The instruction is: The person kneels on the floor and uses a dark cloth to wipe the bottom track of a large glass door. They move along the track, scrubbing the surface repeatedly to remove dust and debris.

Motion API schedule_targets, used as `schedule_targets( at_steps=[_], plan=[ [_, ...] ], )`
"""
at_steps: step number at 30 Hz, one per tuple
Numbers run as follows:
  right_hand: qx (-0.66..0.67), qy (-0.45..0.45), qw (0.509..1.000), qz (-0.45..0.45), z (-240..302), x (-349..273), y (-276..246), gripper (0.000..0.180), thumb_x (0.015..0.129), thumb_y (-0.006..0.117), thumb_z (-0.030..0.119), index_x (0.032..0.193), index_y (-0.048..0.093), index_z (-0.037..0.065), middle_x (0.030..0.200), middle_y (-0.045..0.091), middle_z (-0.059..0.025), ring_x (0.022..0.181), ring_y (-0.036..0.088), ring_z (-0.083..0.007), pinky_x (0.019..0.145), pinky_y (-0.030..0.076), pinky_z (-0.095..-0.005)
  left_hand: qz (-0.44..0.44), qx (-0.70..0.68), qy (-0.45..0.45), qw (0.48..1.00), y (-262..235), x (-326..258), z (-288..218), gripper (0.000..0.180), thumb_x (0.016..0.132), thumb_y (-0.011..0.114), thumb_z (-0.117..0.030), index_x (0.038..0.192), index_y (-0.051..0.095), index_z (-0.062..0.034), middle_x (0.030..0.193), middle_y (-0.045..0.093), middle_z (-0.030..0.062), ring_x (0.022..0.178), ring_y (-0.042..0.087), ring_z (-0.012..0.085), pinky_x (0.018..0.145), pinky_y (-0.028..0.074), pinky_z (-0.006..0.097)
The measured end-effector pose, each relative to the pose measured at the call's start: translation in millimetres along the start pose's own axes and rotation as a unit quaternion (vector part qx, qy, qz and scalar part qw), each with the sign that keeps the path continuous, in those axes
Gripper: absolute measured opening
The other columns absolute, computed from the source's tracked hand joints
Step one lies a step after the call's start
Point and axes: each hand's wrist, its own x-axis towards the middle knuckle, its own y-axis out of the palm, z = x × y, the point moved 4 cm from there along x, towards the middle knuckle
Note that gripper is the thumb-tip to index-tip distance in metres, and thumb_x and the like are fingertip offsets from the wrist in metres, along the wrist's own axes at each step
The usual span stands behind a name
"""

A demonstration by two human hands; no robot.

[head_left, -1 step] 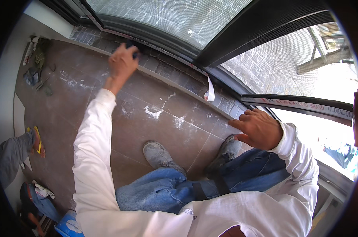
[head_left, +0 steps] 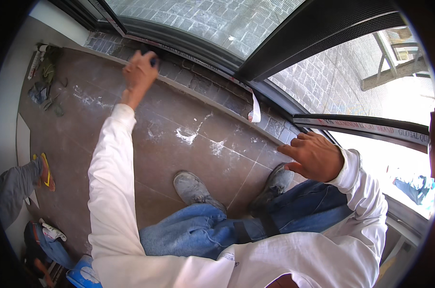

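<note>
My left hand (head_left: 139, 74) is closed round a small dark object (head_left: 153, 61) at the tiled sill (head_left: 198, 86) below the sliding window frame (head_left: 188, 53). The fingers cover most of the object, so its kind cannot be told. At the sill's right end, my right hand (head_left: 315, 157) hangs over my bent knee. Its index finger and thumb are apart, the other fingers loosely bent, and nothing shows in it. A loose strip of white tape (head_left: 255, 108) dangles from the frame between my two hands.
White smears (head_left: 186, 136) mark the brown tiled floor (head_left: 145, 125) around my boots (head_left: 191, 187). Cloths (head_left: 48, 67) and scraps lie at the far left. Another person's sandalled foot (head_left: 47, 173) stands at left; a blue-and-white bag (head_left: 83, 273) lies lower left.
My left hand has shifted slightly to the left along the sill, with the dark object still in it. The right hand has stayed in place.
</note>
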Motion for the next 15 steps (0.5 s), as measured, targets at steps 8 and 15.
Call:
schedule_targets(
  at_steps=[8,15],
  plan=[
    [-0.01,-0.005,1.0,-0.01,0.5,1.5,-0.9,0.035,0.089,0.074,0.03,0.114,0.067,0.006,0.094,0.071,-0.0133,0.098,0.067,-0.0315,0.088,0.05,-0.0429,-0.057,-0.008,-0.013,0.998,16.9,3.6,-4.9,0.022,0.084,0.073,-0.028,0.101,0.075,-0.0142,0.095,0.069,0.0211,0.091,0.067,0.0405,0.078,0.053,0.048],
    [-0.02,-0.009,1.0,-0.002,7.3,-0.6,-1.4,0.047,0.089,0.076,0.03,0.127,0.063,0.004,0.097,0.071,-0.0157,0.097,0.066,-0.032,0.086,0.049,-0.044,0.134,-0.254,0.226,0.931,14.1,-93.4,-170.0,0.01,0.077,0.079,-0.018,0.085,0.074,-0.0144,0.089,0.064,0.0175,0.085,0.067,0.0367,0.07,0.054,0.045]
  ],
)
